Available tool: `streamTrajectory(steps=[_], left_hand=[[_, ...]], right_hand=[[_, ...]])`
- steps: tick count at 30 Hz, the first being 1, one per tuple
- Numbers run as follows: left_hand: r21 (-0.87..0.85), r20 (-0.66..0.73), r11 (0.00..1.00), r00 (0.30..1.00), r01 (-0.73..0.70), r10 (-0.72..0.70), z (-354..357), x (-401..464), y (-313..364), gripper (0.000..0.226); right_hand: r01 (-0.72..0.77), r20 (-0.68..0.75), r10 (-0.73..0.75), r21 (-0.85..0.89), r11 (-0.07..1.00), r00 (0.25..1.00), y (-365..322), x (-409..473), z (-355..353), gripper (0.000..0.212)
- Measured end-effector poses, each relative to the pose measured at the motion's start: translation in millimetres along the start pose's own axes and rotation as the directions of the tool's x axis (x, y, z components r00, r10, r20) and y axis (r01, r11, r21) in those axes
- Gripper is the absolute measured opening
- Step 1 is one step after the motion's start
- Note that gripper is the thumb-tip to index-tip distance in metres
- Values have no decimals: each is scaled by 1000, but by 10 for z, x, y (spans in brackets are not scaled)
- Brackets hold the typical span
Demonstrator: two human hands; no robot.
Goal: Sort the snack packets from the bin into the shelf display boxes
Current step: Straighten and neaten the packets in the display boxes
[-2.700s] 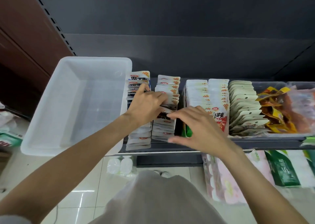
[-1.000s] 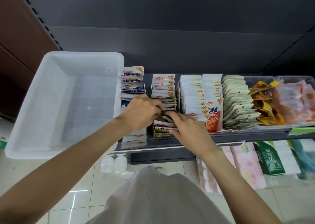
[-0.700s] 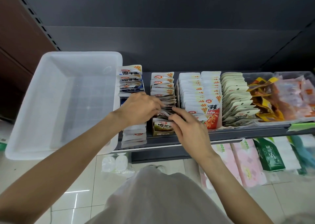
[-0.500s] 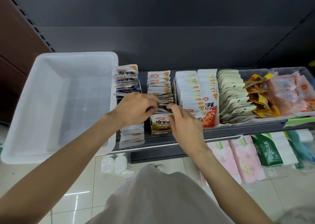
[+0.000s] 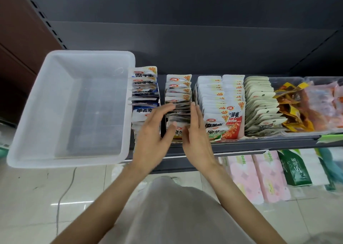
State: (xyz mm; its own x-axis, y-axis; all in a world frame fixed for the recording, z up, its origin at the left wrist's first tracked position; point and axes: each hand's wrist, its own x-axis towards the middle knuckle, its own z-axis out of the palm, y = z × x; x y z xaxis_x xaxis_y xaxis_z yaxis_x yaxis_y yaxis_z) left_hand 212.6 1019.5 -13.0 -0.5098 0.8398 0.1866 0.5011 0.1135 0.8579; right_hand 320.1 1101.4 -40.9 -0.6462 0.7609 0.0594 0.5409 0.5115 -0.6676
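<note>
Both my hands have let go; left hand (image 5: 152,132) and right hand (image 5: 196,134) flank the packet row (image 5: 178,102), fingers released; empty bin (image 5: 74,102) lies left of it.

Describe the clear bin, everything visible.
The bin is a rectangular tub of translucent, whitish plastic with a rolled rim, rounded corners and a faint grid on its floor. It holds no packets. It sits level at the shelf's left end, its near edge overhanging the tiled floor, its right wall against the leftmost packet row. Neither hand touches it.
</note>
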Motion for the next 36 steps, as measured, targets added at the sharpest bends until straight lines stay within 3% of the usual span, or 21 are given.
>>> streamTrajectory(steps=[5, 8, 10, 11, 14, 18, 21, 27, 33, 36], left_hand=[[-62, 10, 977, 979, 205, -205, 188, -202, -79, 47], [-309, 114, 848, 902, 430, -416, 214, -138, 29, 38], [-376, 131, 785, 867, 493, -482, 284, -34, 46, 30], [-382, 128, 777, 861, 501, -493, 335, 14, 34, 29], [-378, 94, 759, 837, 530, -539, 480, 56, 35, 65], [-389, -22, 778, 839, 494, -544, 550, 16, 63, 48], [-407, -14, 750, 817, 522, -576, 566, 15, 66, 55], [-291, 43, 787, 829, 544, -558, 542, -46, 97, 47], [-297, -38, 827, 860, 476, -509, 416, 42, -8, 44], [-341, -95, 843, 877, 416, -471, 369, 30, -2, 44]], right_hand=[[-70, -24, 76, 195, 978, 997, 35, -10, -1, 72], [-78, -20, 88, 304, 949, 996, 64, -39, 21, 72], [-98, 20, 99, 416, 904, 995, 33, -50, 15, 73], [-113, 36, 108, 455, 884, 993, 26, -53, 10, 74], [-143, 30, 147, 498, 855, 989, 27, -59, 14, 74], [-138, -8, 156, 430, 892, 988, 13, -88, 16, 73], [-184, 26, 191, 421, 888, 981, -6, -67, 25, 78], [-198, 56, 191, 168, 966, 980, -46, -146, 4, 88], [-169, -26, 180, 230, 958, 983, -58, -54, -118, 70], [-172, -20, 195, 382, 908, 981, -69, -28, -187, 68]])
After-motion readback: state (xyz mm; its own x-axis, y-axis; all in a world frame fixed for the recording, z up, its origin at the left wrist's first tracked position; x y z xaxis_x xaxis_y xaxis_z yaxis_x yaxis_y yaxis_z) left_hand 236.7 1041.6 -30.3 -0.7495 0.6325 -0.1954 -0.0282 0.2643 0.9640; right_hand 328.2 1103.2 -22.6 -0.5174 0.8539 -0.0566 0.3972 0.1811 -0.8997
